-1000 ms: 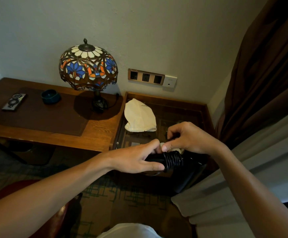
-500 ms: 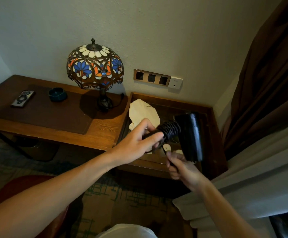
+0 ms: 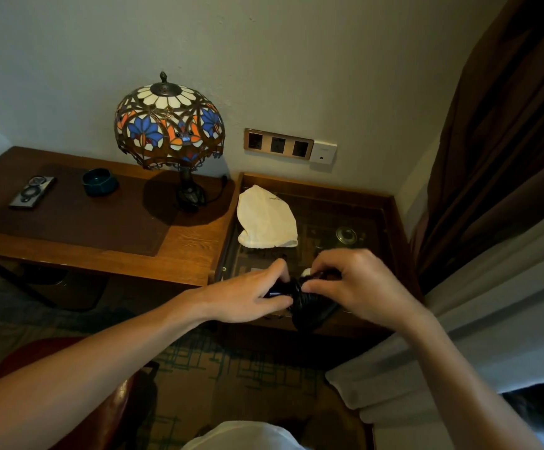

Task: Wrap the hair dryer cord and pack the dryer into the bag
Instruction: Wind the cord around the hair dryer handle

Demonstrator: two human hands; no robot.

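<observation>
The black hair dryer (image 3: 309,311) sits low over the front edge of the glass-topped side table (image 3: 390,219), its cord (image 3: 299,295) coiled around the handle. My left hand (image 3: 247,297) grips the handle end from the left. My right hand (image 3: 358,287) covers the dryer from the right, fingers pinched at the coiled cord near a pale plug tip (image 3: 306,272). Most of the dryer body is hidden under my hands. The cream cloth bag (image 3: 265,219) lies flat on the glass behind them, apart from both hands.
A stained-glass lamp (image 3: 170,128) stands on the wooden desk (image 3: 183,251) to the left, with a dark bowl (image 3: 99,181) and a remote (image 3: 32,191). Wall sockets (image 3: 278,145) sit above the side table. Brown and pale curtains (image 3: 504,157) hang on the right.
The dryer was raised upright half a second ago with my right hand below it. It has come down low, and my right hand has moved on top, at the cord.
</observation>
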